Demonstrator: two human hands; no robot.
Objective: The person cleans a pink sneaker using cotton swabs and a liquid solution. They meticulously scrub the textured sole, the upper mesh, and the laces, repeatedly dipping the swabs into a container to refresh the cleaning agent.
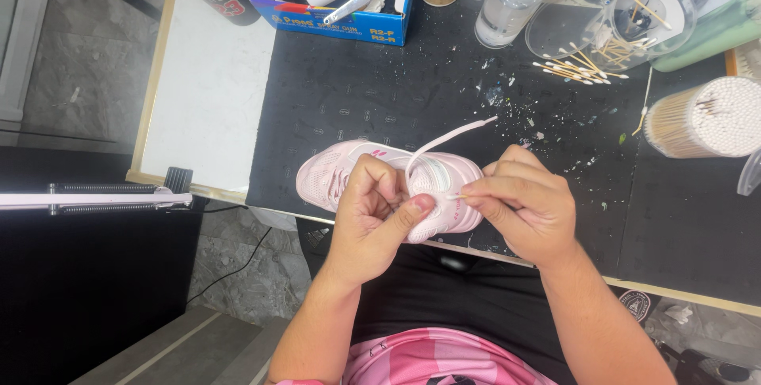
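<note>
While our left hand [372, 214] clamps its fingers around the pink shoe [349, 172] at the near edge of the black surface [380, 91], our right hand [527, 203] pinches a cotton swab [457, 195] against the shoe's side, beneath its loose white lace [448, 141].

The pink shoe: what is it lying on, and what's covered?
The pink shoe lies on a black mat at the table's front edge. The left hand and right hand cover its middle and heel.

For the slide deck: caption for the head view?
Left hand steadies a pink sneaker while right hand works a cotton swab on it.
</note>
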